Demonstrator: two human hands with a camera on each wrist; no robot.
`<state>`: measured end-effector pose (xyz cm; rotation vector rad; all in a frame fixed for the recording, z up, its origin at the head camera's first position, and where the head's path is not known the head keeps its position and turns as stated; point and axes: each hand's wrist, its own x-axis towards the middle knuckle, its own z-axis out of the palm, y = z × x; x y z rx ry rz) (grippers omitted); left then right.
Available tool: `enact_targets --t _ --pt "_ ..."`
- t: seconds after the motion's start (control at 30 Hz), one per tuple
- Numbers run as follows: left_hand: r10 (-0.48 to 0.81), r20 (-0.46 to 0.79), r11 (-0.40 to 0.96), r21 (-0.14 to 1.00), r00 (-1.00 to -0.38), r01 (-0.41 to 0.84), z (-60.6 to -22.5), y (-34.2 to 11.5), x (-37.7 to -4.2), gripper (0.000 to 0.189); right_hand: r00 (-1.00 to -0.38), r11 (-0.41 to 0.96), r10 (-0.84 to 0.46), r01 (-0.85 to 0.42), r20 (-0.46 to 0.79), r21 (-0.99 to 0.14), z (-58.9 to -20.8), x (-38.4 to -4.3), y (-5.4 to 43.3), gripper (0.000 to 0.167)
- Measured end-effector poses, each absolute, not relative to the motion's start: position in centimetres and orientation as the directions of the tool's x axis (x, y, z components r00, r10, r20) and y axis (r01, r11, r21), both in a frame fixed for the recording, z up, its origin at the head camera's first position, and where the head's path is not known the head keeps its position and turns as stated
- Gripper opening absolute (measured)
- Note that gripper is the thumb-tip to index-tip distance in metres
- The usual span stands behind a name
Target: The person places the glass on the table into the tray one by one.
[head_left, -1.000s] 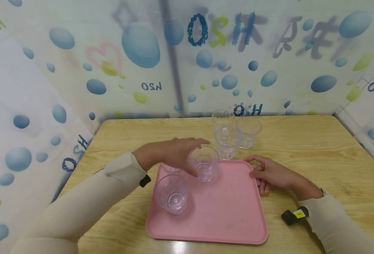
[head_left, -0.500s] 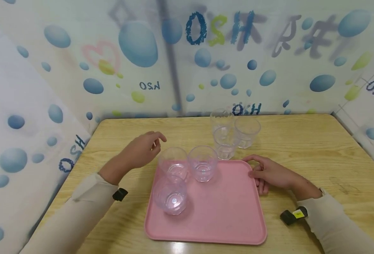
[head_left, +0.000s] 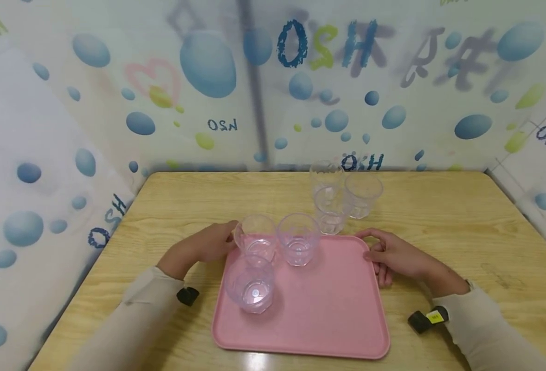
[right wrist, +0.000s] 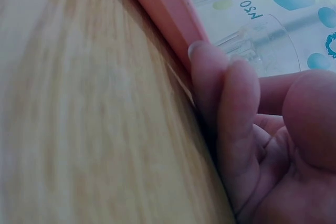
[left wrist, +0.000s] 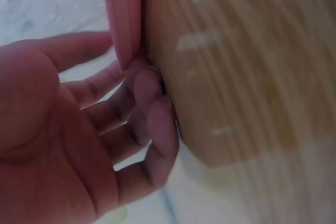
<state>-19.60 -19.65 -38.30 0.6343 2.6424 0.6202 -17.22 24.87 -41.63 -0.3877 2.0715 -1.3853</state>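
A pink tray (head_left: pixel 324 309) lies on the wooden table, carrying three clear plastic cups upright at its left and back. One cup (head_left: pixel 255 294) is at the front left, another (head_left: pixel 260 246) behind it, and a third (head_left: pixel 299 247) to the right of that. My left hand (head_left: pixel 212 243) grips the tray's far left corner; in the left wrist view the thumb lies on the tray's rim (left wrist: pixel 124 19) and the curled fingers reach its underside. At the far right corner my right hand (head_left: pixel 400 256) holds the edge, fingers bent against the outer wall (right wrist: pixel 170 9).
Three more clear cups stand close together just behind the tray: a near one (head_left: pixel 330 214), one at the back (head_left: pixel 327 178) and one to the right (head_left: pixel 363 196). A curtain-like wall (head_left: pixel 273 103) with blue drops borders the table's (head_left: pixel 440 206) far edge.
My left hand let go of the back middle cup, drew away to the left, then came down to the tray's far left corner. The right hand has kept its place.
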Motion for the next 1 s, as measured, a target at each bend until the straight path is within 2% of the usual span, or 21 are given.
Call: enact_targets --t 0.4,0.63,0.77,0.9,1.0 --pt "0.488 -0.259 0.805 0.504 -0.833 0.315 -38.8 -19.7 -19.1 0.046 -0.788 0.406 -0.526 0.097 -0.319 -0.909 -41.2 -17.2 24.5 0.053" --pt "0.5 -0.266 0.786 0.54 -0.824 0.302 -38.6 -20.0 -19.0 0.044 -0.797 0.409 -0.5 0.127 -0.338 -0.904 -41.3 -17.3 24.6 0.052" --pt "0.523 -0.256 0.77 0.551 -0.813 0.322 -38.6 -19.8 -19.1 0.037 -0.866 0.395 -0.378 0.17 -0.329 -0.903 -40.9 -17.6 25.1 0.048" --pt "0.529 -0.253 0.766 0.553 -0.81 0.328 -38.8 -19.8 -19.1 0.028 -0.965 0.385 -0.194 0.089 -0.175 -0.918 -39.9 -18.1 25.5 0.05" --pt "0.519 -0.264 0.774 0.549 -0.813 0.316 -38.9 -19.9 -19.1 0.029 -0.992 0.438 -0.111 0.0 -0.055 -0.899 -39.2 -18.6 25.6 0.06"
